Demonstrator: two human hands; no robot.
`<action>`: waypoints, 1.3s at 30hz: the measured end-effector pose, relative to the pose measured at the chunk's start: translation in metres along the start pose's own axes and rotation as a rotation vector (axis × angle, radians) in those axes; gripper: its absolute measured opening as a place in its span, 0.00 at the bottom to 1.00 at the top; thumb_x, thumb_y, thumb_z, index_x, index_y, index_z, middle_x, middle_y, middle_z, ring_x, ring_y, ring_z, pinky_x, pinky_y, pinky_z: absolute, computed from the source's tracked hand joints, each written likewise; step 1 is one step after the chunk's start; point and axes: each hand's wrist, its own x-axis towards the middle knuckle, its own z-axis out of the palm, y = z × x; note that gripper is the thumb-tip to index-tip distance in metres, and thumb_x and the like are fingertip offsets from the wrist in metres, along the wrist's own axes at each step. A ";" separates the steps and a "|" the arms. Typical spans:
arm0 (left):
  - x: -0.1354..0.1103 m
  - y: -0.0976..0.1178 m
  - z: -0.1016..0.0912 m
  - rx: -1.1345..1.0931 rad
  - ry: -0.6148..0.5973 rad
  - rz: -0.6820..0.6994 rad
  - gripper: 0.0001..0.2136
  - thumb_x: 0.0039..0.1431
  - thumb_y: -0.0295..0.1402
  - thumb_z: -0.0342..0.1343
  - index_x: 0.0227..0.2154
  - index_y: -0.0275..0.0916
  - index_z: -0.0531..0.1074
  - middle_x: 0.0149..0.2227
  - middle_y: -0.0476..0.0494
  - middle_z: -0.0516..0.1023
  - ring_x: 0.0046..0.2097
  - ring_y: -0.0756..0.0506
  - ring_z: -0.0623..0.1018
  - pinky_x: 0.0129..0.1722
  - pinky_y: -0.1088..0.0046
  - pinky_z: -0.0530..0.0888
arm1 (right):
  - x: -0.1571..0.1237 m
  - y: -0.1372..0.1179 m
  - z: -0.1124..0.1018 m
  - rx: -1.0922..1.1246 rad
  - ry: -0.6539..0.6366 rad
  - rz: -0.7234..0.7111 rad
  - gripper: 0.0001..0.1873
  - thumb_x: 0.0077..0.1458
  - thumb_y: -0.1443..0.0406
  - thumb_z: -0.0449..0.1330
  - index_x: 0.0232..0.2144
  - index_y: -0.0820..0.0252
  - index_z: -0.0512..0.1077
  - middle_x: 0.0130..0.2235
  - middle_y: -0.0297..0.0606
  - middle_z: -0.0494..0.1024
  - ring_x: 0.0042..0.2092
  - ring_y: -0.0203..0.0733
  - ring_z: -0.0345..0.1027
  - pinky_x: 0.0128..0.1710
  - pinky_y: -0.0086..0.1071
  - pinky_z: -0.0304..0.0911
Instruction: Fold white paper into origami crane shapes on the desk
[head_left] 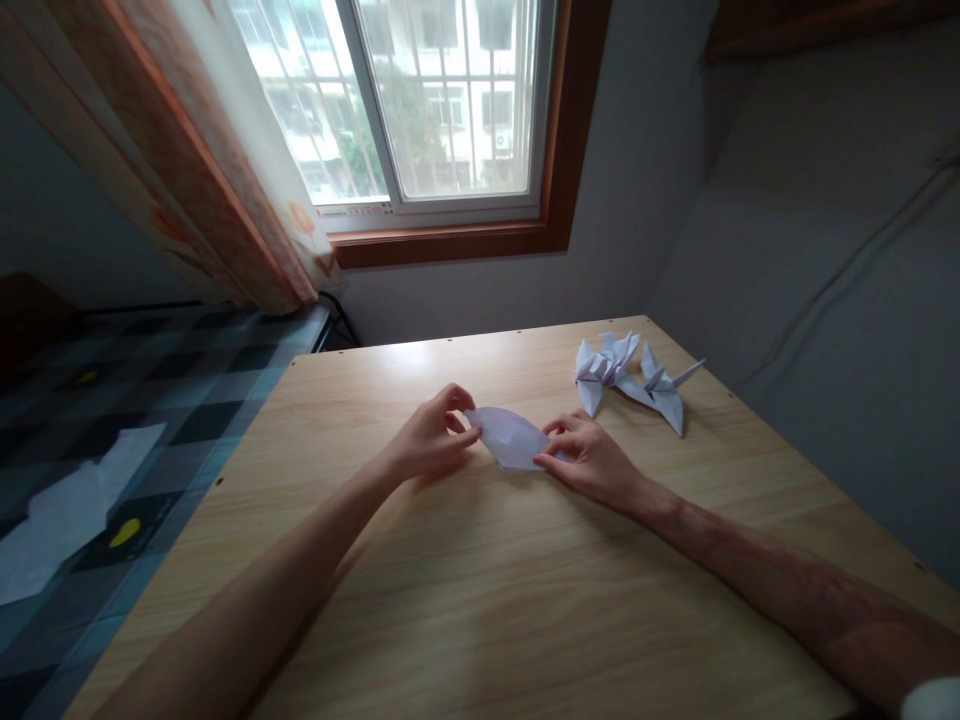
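A pale, half-folded piece of paper [512, 437] lies on the wooden table [487, 600], pointed at both ends. My left hand [430, 437] pinches its left tip, fingers curled. My right hand [592, 460] presses on the paper's right end with fingertips drawn together. Both forearms reach in from the bottom of the view.
Two finished white paper cranes [626, 378] sit at the table's far right. A checkered bed [112, 420] with loose white sheets of paper [67, 510] lies to the left. Behind the table are a window [420, 100], a curtain [225, 180] and grey walls.
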 end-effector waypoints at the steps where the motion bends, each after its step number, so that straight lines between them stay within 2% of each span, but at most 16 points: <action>1: 0.000 -0.003 0.006 -0.062 0.017 -0.032 0.20 0.58 0.41 0.70 0.47 0.40 0.70 0.42 0.45 0.82 0.32 0.49 0.81 0.29 0.75 0.73 | 0.000 0.000 0.000 -0.005 0.007 -0.004 0.07 0.61 0.64 0.74 0.29 0.51 0.85 0.44 0.38 0.85 0.48 0.49 0.74 0.50 0.43 0.70; 3: -0.001 -0.009 0.016 -0.151 0.047 -0.062 0.25 0.58 0.43 0.71 0.52 0.40 0.69 0.40 0.47 0.82 0.31 0.49 0.79 0.29 0.76 0.72 | -0.001 -0.001 0.001 -0.020 0.018 -0.010 0.07 0.61 0.64 0.74 0.29 0.51 0.84 0.44 0.39 0.84 0.48 0.49 0.74 0.50 0.44 0.70; 5: -0.003 -0.014 0.023 -0.146 0.052 -0.076 0.21 0.59 0.44 0.70 0.49 0.38 0.72 0.32 0.50 0.79 0.29 0.50 0.76 0.28 0.77 0.69 | 0.000 -0.003 0.000 -0.034 0.021 -0.019 0.05 0.61 0.64 0.74 0.32 0.52 0.84 0.44 0.39 0.84 0.48 0.50 0.75 0.50 0.44 0.70; 7: -0.004 -0.018 0.028 -0.115 0.082 -0.064 0.18 0.60 0.45 0.69 0.44 0.37 0.76 0.30 0.50 0.78 0.30 0.49 0.74 0.30 0.76 0.68 | 0.000 -0.005 -0.001 -0.057 0.013 -0.028 0.02 0.62 0.64 0.73 0.37 0.52 0.84 0.44 0.39 0.84 0.48 0.50 0.76 0.51 0.45 0.70; 11: -0.004 -0.021 0.029 -0.059 0.098 -0.035 0.17 0.62 0.47 0.68 0.38 0.37 0.78 0.29 0.50 0.76 0.29 0.50 0.71 0.28 0.76 0.65 | 0.000 -0.009 -0.003 -0.146 -0.020 -0.044 0.19 0.63 0.64 0.72 0.55 0.53 0.80 0.46 0.41 0.84 0.47 0.52 0.76 0.52 0.46 0.70; 13: -0.004 -0.020 0.028 -0.043 0.130 -0.040 0.18 0.62 0.49 0.68 0.33 0.37 0.78 0.27 0.50 0.75 0.28 0.50 0.70 0.28 0.76 0.64 | 0.000 -0.011 -0.003 -0.192 -0.047 -0.074 0.21 0.65 0.63 0.71 0.59 0.52 0.77 0.48 0.42 0.84 0.49 0.53 0.76 0.53 0.47 0.69; 18: -0.004 -0.014 0.026 -0.113 0.234 -0.084 0.19 0.64 0.51 0.64 0.32 0.37 0.77 0.28 0.48 0.79 0.26 0.50 0.73 0.26 0.76 0.67 | 0.000 -0.012 -0.002 -0.234 -0.074 -0.115 0.16 0.66 0.64 0.69 0.55 0.50 0.79 0.48 0.41 0.83 0.50 0.52 0.76 0.53 0.46 0.69; 22: -0.002 -0.010 0.020 -0.117 0.279 -0.095 0.15 0.62 0.46 0.64 0.34 0.37 0.78 0.30 0.46 0.81 0.26 0.49 0.76 0.25 0.75 0.72 | -0.001 -0.011 -0.002 -0.248 -0.061 -0.131 0.16 0.66 0.65 0.69 0.55 0.50 0.80 0.48 0.42 0.83 0.49 0.52 0.76 0.53 0.46 0.69; 30: 0.003 -0.002 0.005 -0.089 0.273 -0.153 0.09 0.54 0.35 0.63 0.34 0.37 0.83 0.28 0.47 0.80 0.23 0.51 0.73 0.20 0.78 0.70 | -0.001 -0.012 -0.002 -0.229 -0.058 -0.131 0.13 0.66 0.65 0.69 0.52 0.49 0.82 0.49 0.42 0.84 0.50 0.53 0.76 0.53 0.47 0.69; 35: 0.004 -0.004 0.006 -0.201 0.302 -0.192 0.10 0.56 0.36 0.61 0.34 0.36 0.83 0.25 0.48 0.77 0.23 0.52 0.72 0.21 0.77 0.70 | 0.000 -0.010 0.000 -0.220 -0.060 -0.143 0.08 0.67 0.64 0.68 0.47 0.49 0.84 0.47 0.41 0.85 0.49 0.52 0.75 0.51 0.47 0.69; 39: 0.006 -0.010 0.005 -0.303 0.258 -0.135 0.12 0.61 0.39 0.61 0.37 0.35 0.83 0.27 0.48 0.76 0.25 0.52 0.73 0.24 0.77 0.72 | 0.000 -0.009 0.000 -0.227 -0.054 -0.141 0.07 0.67 0.64 0.68 0.46 0.49 0.84 0.47 0.41 0.84 0.48 0.51 0.75 0.51 0.46 0.69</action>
